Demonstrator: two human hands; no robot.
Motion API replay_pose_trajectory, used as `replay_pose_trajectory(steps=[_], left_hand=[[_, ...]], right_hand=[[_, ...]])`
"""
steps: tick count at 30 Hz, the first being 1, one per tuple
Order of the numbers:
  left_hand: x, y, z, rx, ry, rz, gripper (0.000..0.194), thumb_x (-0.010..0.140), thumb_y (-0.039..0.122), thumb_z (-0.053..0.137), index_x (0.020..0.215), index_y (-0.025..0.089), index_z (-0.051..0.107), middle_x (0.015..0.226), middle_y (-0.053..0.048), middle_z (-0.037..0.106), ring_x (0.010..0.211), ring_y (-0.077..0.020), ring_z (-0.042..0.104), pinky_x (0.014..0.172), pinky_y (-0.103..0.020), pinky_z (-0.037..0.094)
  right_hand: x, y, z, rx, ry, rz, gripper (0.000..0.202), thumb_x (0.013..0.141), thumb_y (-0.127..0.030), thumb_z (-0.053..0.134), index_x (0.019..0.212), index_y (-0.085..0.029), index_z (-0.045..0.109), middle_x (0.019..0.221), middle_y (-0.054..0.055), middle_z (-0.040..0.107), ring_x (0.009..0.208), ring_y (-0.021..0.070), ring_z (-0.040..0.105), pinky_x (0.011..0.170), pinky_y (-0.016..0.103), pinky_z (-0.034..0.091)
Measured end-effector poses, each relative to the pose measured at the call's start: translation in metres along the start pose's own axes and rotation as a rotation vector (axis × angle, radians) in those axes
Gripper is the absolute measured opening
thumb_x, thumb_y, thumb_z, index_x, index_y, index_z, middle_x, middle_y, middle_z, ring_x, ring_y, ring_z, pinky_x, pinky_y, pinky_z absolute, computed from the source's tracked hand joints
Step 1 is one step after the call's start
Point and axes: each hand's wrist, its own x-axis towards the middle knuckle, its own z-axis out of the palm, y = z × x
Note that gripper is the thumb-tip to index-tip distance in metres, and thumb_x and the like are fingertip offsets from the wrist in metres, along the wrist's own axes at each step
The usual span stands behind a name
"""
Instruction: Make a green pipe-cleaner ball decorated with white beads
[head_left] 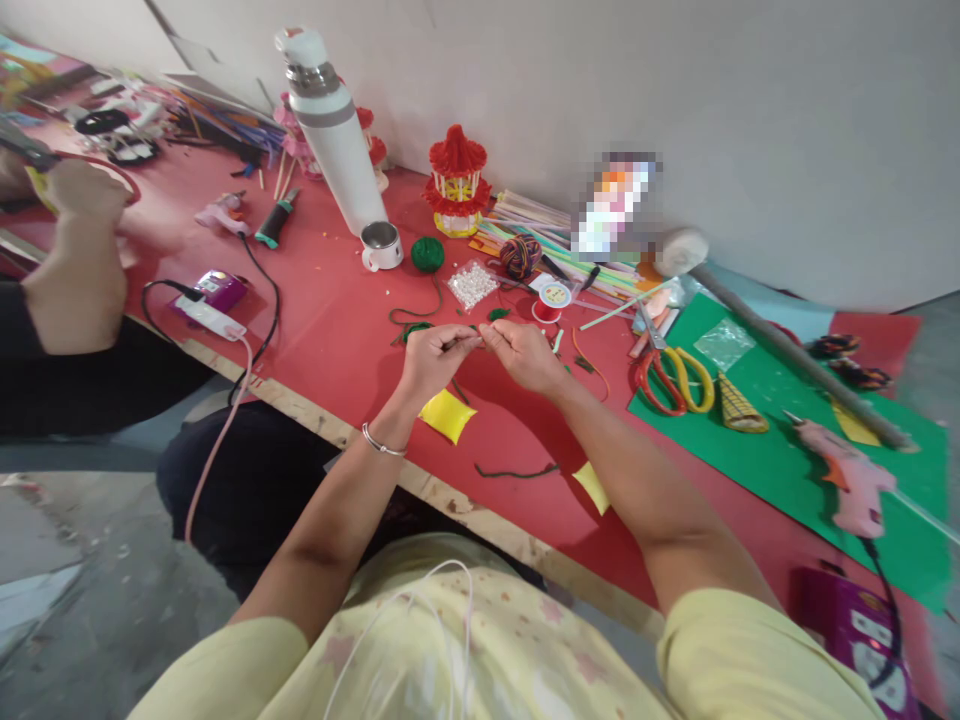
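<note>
My left hand (439, 355) and my right hand (525, 355) meet fingertip to fingertip above the red table, both closed in a pinch. A bit of dark green yarn shows between them; most of it is hidden by the fingers. Behind my left hand lies a tangle of green yarn (415, 331), and a small green tuft (499, 314) sits just past my right hand. A yellow pillow-shaped packet (448, 415) is beneath my left wrist. Another yellow piece (592, 487) is partly under my right forearm. Between the arms lies a loose green strand (517, 472).
Behind my hands are a green yarn ball (427, 254), a bag of white beads (473, 287), a thread spool (553, 301) and a tall flask (334, 140). Scissors (675, 380) and a glue gun (844, 475) lie right. A co-worker's arm (82, 260) is at left.
</note>
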Motion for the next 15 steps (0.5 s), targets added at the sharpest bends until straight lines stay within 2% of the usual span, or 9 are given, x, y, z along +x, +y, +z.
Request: replay_pose_trajectory(steps=[3, 5, 7, 9, 12, 15], left_hand=[[-0.001, 0.002, -0.002, 0.041, 0.030, 0.031, 0.014, 0.086, 0.031, 0.074, 0.080, 0.020, 0.081, 0.065, 0.000, 0.072, 0.055, -0.0092, 0.058, 0.056, -0.021, 0.044], [-0.001, 0.003, -0.002, 0.038, 0.056, 0.030, 0.012, 0.086, 0.028, 0.073, 0.080, 0.020, 0.081, 0.068, -0.001, 0.074, 0.058, -0.0100, 0.061, 0.057, -0.021, 0.047], [-0.002, 0.005, -0.002, 0.011, 0.078, 0.013, 0.012, 0.085, 0.028, 0.074, 0.078, 0.021, 0.081, 0.070, -0.001, 0.076, 0.058, -0.0105, 0.063, 0.056, -0.021, 0.047], [-0.002, 0.006, -0.001, -0.037, 0.082, -0.010, 0.012, 0.083, 0.030, 0.077, 0.076, 0.021, 0.081, 0.070, -0.001, 0.076, 0.057, -0.0111, 0.064, 0.055, -0.022, 0.048], [-0.003, 0.007, 0.000, -0.102, 0.065, -0.025, 0.012, 0.081, 0.031, 0.080, 0.074, 0.021, 0.081, 0.069, -0.002, 0.076, 0.059, -0.0129, 0.068, 0.057, -0.023, 0.052], [-0.003, 0.006, 0.002, -0.116, 0.052, -0.011, 0.010, 0.079, 0.031, 0.082, 0.075, 0.022, 0.081, 0.071, -0.002, 0.078, 0.062, -0.0142, 0.070, 0.060, -0.024, 0.055]], right_hand=[[0.001, 0.003, 0.000, 0.161, -0.022, 0.006, 0.049, 0.101, -0.061, 0.046, 0.076, -0.019, 0.055, 0.068, -0.002, 0.051, 0.064, 0.0119, 0.042, 0.061, 0.028, 0.029], [0.001, 0.005, -0.001, 0.265, -0.061, 0.016, 0.043, 0.096, -0.061, 0.057, 0.085, -0.019, 0.060, 0.068, -0.004, 0.050, 0.062, 0.0110, 0.041, 0.059, 0.027, 0.030], [0.001, 0.006, -0.002, 0.292, -0.094, 0.016, 0.041, 0.086, -0.058, 0.072, 0.095, -0.019, 0.064, 0.064, -0.007, 0.044, 0.059, 0.0098, 0.037, 0.056, 0.025, 0.028], [0.000, 0.008, -0.001, 0.250, -0.097, 0.004, 0.044, 0.079, -0.054, 0.080, 0.102, -0.018, 0.068, 0.060, -0.008, 0.042, 0.057, 0.0095, 0.036, 0.055, 0.025, 0.026], [-0.001, 0.011, 0.004, 0.213, -0.071, -0.010, 0.041, 0.084, -0.056, 0.073, 0.097, -0.017, 0.076, 0.061, -0.004, 0.055, 0.059, 0.0115, 0.046, 0.057, 0.025, 0.033], [-0.001, 0.013, 0.009, 0.270, -0.048, -0.018, 0.041, 0.088, -0.057, 0.066, 0.091, -0.018, 0.081, 0.077, 0.001, 0.072, 0.072, 0.0170, 0.062, 0.065, 0.026, 0.044]])
